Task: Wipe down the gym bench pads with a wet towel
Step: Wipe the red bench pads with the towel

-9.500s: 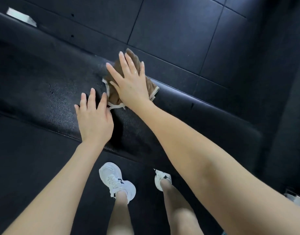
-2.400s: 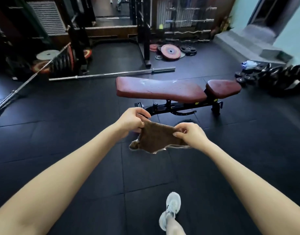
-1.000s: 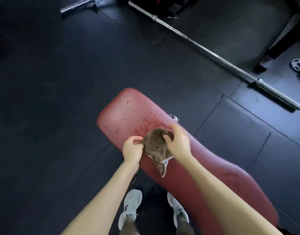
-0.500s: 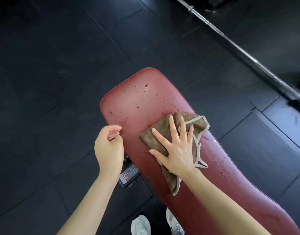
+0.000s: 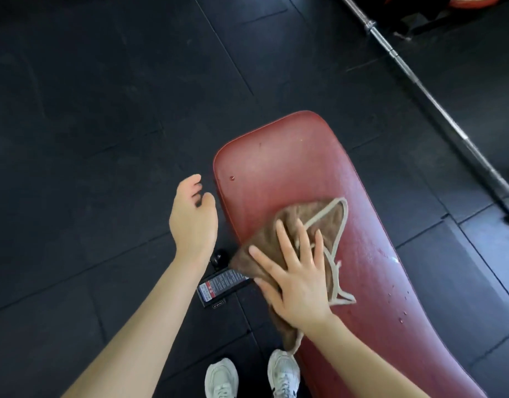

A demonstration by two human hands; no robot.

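A dark red bench pad point(image 5: 290, 162) runs from the middle of the view to the bottom right. A brown towel point(image 5: 319, 219) with pale edging lies bunched on it, hanging partly over the pad's left edge. My right hand point(image 5: 296, 280) presses flat on the towel, fingers spread. My left hand point(image 5: 193, 219) hovers open beside the pad's left edge, holding nothing. Water drops point(image 5: 395, 259) sit on the pad right of the towel, and one drop point(image 5: 232, 178) lies near the far end.
Black rubber floor tiles surround the bench. A steel barbell point(image 5: 437, 101) lies diagonally on the floor at the upper right, a red weight plate point(image 5: 474, 0) beyond it. A labelled part of the bench frame point(image 5: 221, 284) shows under the pad. My white shoes point(image 5: 221, 377) stand at the bottom.
My right hand has slid the towel back along the pad toward me. Most drops at the pad's far end are gone. My left hand stays free beside the edge.
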